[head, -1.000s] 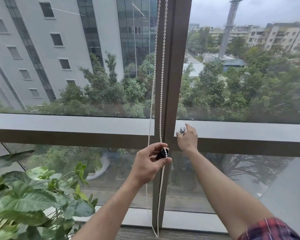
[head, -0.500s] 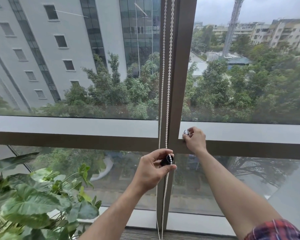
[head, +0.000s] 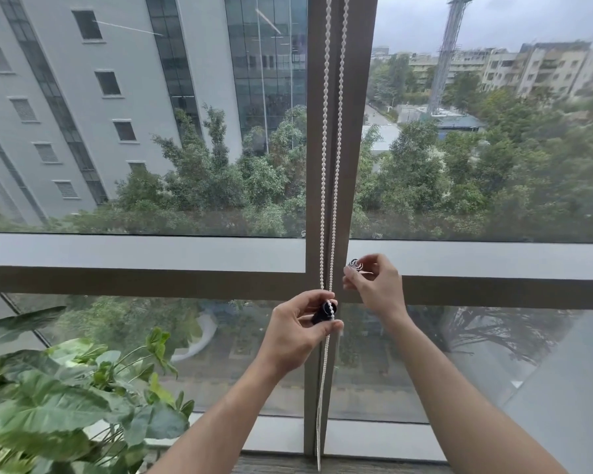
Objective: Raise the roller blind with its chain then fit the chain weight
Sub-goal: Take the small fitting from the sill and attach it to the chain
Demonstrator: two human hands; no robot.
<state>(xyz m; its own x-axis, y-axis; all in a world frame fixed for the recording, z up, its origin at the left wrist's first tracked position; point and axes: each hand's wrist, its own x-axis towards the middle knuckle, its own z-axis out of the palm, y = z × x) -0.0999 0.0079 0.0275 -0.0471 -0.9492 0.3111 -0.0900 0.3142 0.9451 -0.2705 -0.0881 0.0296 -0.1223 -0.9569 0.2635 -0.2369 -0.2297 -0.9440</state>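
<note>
A white bead chain point(head: 326, 159) hangs in two strands down the brown window mullion point(head: 353, 131) to the floor. My left hand point(head: 298, 333) pinches a small black chain weight point(head: 324, 313) against one strand, just below the horizontal frame bar. My right hand point(head: 374, 285) is a little higher and to the right of the chain, fingers closed on a small clear and silver piece point(head: 354, 265). The blind itself is out of view above.
A large leafy green plant point(head: 65, 405) fills the lower left corner, close to my left forearm. The horizontal frame bar point(head: 134, 278) crosses the window at hand height. Glass panes lie above and below it; a dark floor strip runs under the window.
My right hand has drawn off the frame ledge toward the chain with the small piece in it. My left hand keeps the black weight on the chain. The view shifted slightly left.
</note>
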